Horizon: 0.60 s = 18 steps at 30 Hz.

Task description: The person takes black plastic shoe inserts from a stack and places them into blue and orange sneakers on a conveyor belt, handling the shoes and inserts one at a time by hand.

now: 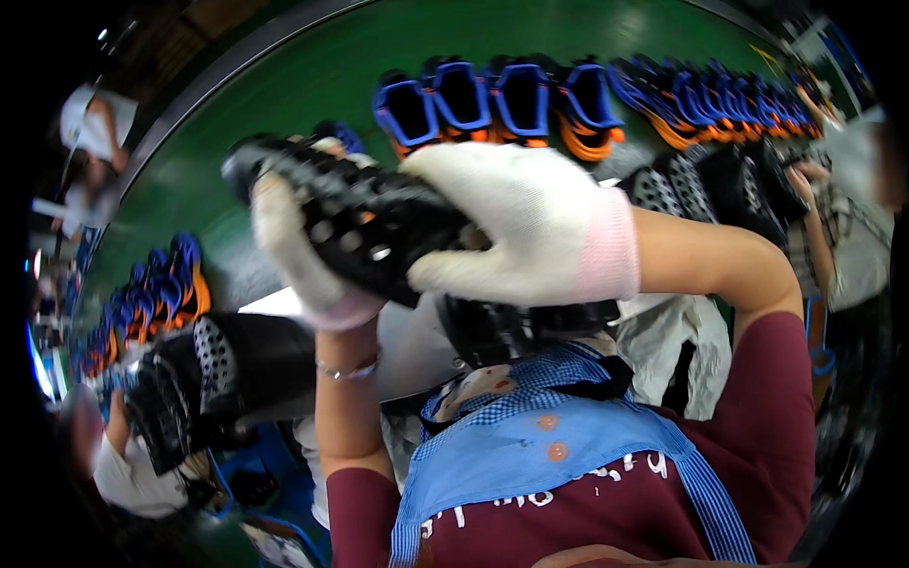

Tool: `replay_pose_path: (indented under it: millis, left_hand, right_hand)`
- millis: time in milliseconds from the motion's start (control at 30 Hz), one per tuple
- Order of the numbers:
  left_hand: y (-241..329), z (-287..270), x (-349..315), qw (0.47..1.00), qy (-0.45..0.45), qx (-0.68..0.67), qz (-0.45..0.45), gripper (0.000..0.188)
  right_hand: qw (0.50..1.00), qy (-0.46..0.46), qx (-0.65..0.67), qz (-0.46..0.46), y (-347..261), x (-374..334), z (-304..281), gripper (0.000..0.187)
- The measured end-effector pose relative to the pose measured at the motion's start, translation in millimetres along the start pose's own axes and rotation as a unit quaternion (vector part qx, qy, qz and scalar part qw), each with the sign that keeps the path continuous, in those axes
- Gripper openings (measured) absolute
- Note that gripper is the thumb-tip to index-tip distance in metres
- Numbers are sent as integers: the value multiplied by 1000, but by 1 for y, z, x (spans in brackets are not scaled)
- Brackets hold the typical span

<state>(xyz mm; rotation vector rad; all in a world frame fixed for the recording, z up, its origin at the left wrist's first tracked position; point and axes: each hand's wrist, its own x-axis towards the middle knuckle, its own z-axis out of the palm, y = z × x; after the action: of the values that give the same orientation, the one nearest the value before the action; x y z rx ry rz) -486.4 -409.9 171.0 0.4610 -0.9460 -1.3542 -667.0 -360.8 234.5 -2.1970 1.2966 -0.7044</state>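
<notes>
Left hand point(289, 251) and right hand point(530, 227), gloved, grasp a black perforated shoe-shaped piece point(365, 218) above the near side of the green counter point(284, 90); blue-and-orange shoes point(521, 99) line its middle, green surface reaching beyond to the far grey rim point(229, 70).

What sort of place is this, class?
Probably a shoe factory: blue-and-orange shoes line a green surface, with other people alongside, and the gloved left hand and right hand hold a dark spotted piece.
</notes>
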Motion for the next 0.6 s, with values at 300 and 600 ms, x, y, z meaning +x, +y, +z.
replay_pose_path:
  millis: [300,600]
  left_hand:
    - [-18,-74,31,987,143,-64,43,29]
    - [-32,-145,40,956,29,260,-129,58]
  right_hand:
    - [997,44,-2,60,-5,76,70,37]
    - [990,-4,-142,11,33,115,83,33]
